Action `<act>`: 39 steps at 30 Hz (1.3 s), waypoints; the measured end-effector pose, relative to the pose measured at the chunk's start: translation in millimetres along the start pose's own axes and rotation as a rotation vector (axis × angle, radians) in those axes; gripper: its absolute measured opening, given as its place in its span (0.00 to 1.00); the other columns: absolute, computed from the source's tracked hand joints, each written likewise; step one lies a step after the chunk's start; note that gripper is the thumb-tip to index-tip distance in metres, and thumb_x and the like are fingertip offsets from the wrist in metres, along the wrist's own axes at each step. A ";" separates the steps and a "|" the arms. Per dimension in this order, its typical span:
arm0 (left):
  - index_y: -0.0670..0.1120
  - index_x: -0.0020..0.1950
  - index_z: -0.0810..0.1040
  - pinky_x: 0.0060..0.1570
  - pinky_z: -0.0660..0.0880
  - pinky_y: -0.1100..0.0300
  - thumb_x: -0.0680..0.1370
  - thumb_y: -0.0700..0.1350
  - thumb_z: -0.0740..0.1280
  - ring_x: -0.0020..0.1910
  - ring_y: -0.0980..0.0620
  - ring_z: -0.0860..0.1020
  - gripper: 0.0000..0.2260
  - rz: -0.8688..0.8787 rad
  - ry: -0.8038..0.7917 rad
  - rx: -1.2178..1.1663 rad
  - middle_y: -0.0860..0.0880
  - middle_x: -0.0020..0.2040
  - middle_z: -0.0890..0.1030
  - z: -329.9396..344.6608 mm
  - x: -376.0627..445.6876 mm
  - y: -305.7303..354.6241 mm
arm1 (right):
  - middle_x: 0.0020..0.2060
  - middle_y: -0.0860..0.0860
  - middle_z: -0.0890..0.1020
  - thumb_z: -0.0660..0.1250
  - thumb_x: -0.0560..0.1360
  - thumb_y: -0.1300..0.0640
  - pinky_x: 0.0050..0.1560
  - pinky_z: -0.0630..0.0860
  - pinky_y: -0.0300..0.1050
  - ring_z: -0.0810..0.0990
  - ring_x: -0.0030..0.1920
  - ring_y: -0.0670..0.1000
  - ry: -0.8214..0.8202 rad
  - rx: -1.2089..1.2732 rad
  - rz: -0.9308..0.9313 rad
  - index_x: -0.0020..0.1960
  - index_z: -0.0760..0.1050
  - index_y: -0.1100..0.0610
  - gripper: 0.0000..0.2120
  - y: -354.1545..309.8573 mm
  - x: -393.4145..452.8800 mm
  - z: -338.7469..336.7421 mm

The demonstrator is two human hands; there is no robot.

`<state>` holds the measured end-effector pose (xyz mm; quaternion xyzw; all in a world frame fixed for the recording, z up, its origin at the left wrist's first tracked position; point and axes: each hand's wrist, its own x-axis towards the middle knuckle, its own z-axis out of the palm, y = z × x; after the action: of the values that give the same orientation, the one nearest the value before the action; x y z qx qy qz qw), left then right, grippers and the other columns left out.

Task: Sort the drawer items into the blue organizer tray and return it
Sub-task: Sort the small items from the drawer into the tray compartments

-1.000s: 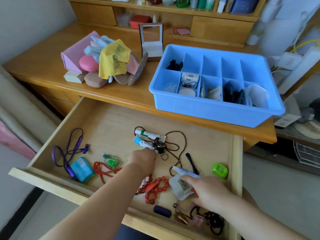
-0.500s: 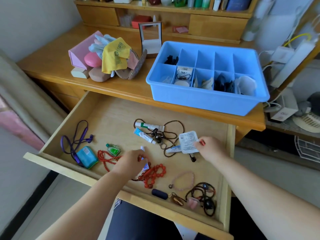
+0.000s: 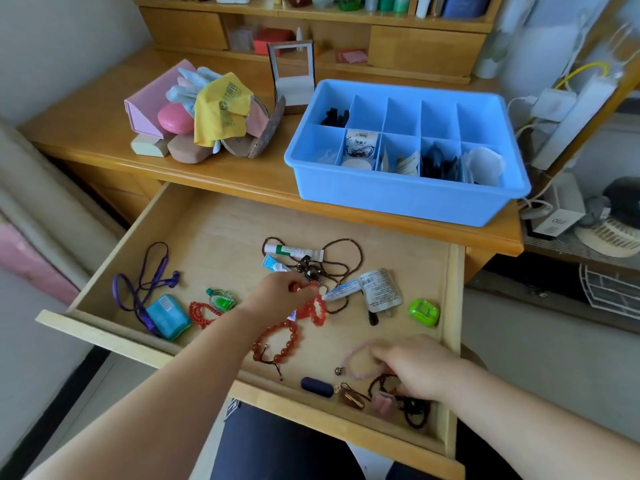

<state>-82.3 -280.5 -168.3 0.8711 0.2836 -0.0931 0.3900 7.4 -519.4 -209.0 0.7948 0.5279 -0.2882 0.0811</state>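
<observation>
The blue organizer tray (image 3: 391, 199) stands on the desk at the right, with small items in several front compartments. Below it the wooden drawer (image 3: 214, 237) is pulled out and holds loose items. My left hand (image 3: 277, 294) is shut on a red bead bracelet (image 3: 315, 311), lifted slightly in the drawer's middle. A second red bead bracelet (image 3: 277, 341) lies just below. My right hand (image 3: 419, 368) is at the drawer's front right, its fingers pinching a pale pink bracelet (image 3: 353, 362). A white packet (image 3: 381, 289) and small tubes (image 3: 294, 251) lie near the middle.
In the drawer: purple cord (image 3: 145, 282), blue pack (image 3: 168, 317), green bottle (image 3: 221, 301), green case (image 3: 424, 311), dark capsule (image 3: 317, 386), brown necklace (image 3: 343, 258). On the desk, a pile with a yellow cloth (image 3: 221, 109), pink box (image 3: 152, 98) and small mirror (image 3: 292, 76).
My left hand has picked up a red bracelet and moved toward the middle. My right hand has let the white packet go and dropped to the front right, onto the pink bracelet.
</observation>
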 end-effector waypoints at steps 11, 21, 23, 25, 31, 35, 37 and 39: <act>0.49 0.42 0.79 0.25 0.68 0.63 0.77 0.50 0.67 0.24 0.54 0.70 0.08 -0.027 -0.031 -0.600 0.54 0.27 0.72 -21.5 -2.5 13.7 | 0.32 0.44 0.81 0.62 0.78 0.50 0.31 0.67 0.39 0.78 0.33 0.43 0.263 0.626 0.325 0.42 0.77 0.51 0.09 10.2 21.7 -27.5; 0.45 0.48 0.80 0.26 0.70 0.64 0.74 0.46 0.71 0.24 0.56 0.72 0.06 -0.188 -0.189 -0.483 0.51 0.28 0.77 21.7 -0.3 -1.8 | 0.38 0.46 0.80 0.64 0.75 0.44 0.32 0.70 0.41 0.78 0.38 0.49 0.212 0.229 0.395 0.42 0.78 0.50 0.11 20.3 12.5 -54.0; 0.44 0.47 0.81 0.28 0.72 0.63 0.74 0.42 0.70 0.25 0.55 0.73 0.04 -0.192 -0.217 -0.408 0.49 0.31 0.78 24.5 -0.5 -4.4 | 0.40 0.49 0.82 0.64 0.75 0.47 0.39 0.75 0.45 0.79 0.41 0.51 0.296 0.486 0.382 0.44 0.79 0.52 0.10 20.5 14.9 -56.3; 0.43 0.47 0.81 0.28 0.72 0.63 0.74 0.39 0.68 0.26 0.54 0.74 0.04 -0.205 -0.215 -0.408 0.45 0.34 0.79 25.2 -2.0 -7.3 | 0.39 0.50 0.81 0.65 0.75 0.48 0.40 0.75 0.45 0.78 0.38 0.50 0.313 0.703 0.348 0.46 0.79 0.54 0.10 16.5 16.5 -56.9; 0.47 0.44 0.78 0.36 0.75 0.62 0.77 0.40 0.61 0.37 0.54 0.77 0.07 0.064 0.063 0.218 0.51 0.45 0.80 15.2 -13.0 -0.7 | 0.24 0.43 0.76 0.66 0.76 0.51 0.28 0.69 0.35 0.73 0.24 0.43 0.355 0.962 0.343 0.43 0.79 0.49 0.05 3.7 16.9 -48.0; 0.49 0.46 0.77 0.33 0.75 0.61 0.79 0.41 0.61 0.34 0.55 0.77 0.06 0.129 0.208 -0.031 0.51 0.39 0.79 1.3 -20.8 23.8 | 0.22 0.47 0.69 0.62 0.79 0.52 0.27 0.67 0.39 0.70 0.24 0.47 0.326 1.590 0.344 0.50 0.79 0.58 0.10 -2.2 14.4 -57.6; 0.50 0.44 0.78 0.26 0.72 0.63 0.78 0.40 0.62 0.26 0.56 0.76 0.08 0.015 0.155 -0.387 0.53 0.29 0.79 -3.0 -22.9 37.1 | 0.24 0.49 0.70 0.61 0.80 0.51 0.24 0.68 0.39 0.71 0.25 0.49 0.276 1.917 0.315 0.50 0.80 0.59 0.13 -7.3 12.5 -66.5; 0.47 0.44 0.78 0.24 0.69 0.62 0.78 0.38 0.62 0.23 0.54 0.73 0.07 -0.048 0.154 -0.598 0.50 0.26 0.77 -2.6 -22.6 49.0 | 0.26 0.52 0.73 0.61 0.79 0.50 0.25 0.73 0.40 0.74 0.27 0.50 0.202 2.167 0.278 0.49 0.81 0.59 0.15 -14.5 10.9 -76.0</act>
<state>-73.2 -314.4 -127.2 0.7151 0.3476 0.0517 0.6042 25.9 -471.6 -150.0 0.5171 -0.0955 -0.5212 -0.6722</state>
